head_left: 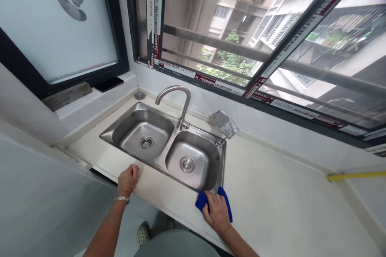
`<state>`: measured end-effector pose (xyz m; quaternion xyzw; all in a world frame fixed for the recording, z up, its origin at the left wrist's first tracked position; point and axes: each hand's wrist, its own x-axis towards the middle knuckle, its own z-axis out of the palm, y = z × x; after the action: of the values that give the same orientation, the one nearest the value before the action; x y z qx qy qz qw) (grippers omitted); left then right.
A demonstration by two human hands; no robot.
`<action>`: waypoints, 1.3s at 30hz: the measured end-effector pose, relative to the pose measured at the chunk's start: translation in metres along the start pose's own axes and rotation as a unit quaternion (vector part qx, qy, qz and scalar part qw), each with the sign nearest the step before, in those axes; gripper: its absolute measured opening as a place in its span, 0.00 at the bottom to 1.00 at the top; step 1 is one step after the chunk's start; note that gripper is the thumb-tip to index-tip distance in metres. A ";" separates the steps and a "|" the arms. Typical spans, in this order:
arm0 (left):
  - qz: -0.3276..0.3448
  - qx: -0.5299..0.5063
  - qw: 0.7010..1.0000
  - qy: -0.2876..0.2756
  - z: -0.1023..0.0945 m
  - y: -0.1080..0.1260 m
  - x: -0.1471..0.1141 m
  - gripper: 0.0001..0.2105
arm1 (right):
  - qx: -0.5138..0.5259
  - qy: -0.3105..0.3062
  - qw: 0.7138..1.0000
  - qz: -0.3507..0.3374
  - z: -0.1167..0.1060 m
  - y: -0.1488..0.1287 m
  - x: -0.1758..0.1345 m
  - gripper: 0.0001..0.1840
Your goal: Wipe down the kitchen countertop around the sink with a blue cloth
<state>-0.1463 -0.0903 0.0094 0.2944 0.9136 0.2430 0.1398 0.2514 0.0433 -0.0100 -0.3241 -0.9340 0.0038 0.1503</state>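
Note:
My right hand (pixel 217 211) grips a blue cloth (pixel 225 202) and presses it on the counter at the front right corner of the sink. Parts of the cloth stick out on both sides of the fingers. My left hand (pixel 128 179), with a bracelet on its wrist, rests closed at the counter's front edge, before the left basin; whether anything is inside it is hidden. Between and beyond the hands lies a steel double-bowl sink (pixel 163 158), with a drain in each basin. A curved faucet (pixel 185 106) rises behind it, its spout over the left basin.
The pale countertop (pixel 277 192) extends right of the sink. Behind the sink's right end is a crumpled silvery wrapping (pixel 225 123). On the left ledge lie a dark phone (pixel 108 84) and a greyish slab (pixel 66 95). A yellow strip (pixel 356 176) sits at far right, and windows rise behind.

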 end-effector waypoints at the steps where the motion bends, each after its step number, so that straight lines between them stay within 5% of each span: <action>1: -0.002 0.001 1.000 0.003 0.000 0.000 0.000 0.18 | -0.004 -0.001 1.000 -0.014 -0.002 0.008 -0.007 0.26; 7: -0.011 0.017 1.000 0.019 0.001 0.001 -0.002 0.17 | -0.055 -0.016 0.993 -0.104 -0.022 0.057 -0.060 0.41; 14: -0.025 0.074 0.997 0.010 0.002 0.004 0.001 0.18 | -0.083 -0.055 0.994 -0.043 -0.032 0.091 -0.092 0.46; 23: -0.021 0.143 0.989 0.007 -0.001 0.012 0.004 0.17 | -0.091 -0.021 0.994 0.049 -0.008 0.127 -0.018 0.42; 39: -0.048 0.166 0.985 0.013 0.003 0.007 0.003 0.16 | -0.127 -0.004 0.988 0.084 0.027 0.227 0.111 0.34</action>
<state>-0.1438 -0.0826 0.0101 0.2657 0.9562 0.0850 0.0886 0.2979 0.2926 -0.0284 -0.4179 -0.8970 -0.1013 0.1027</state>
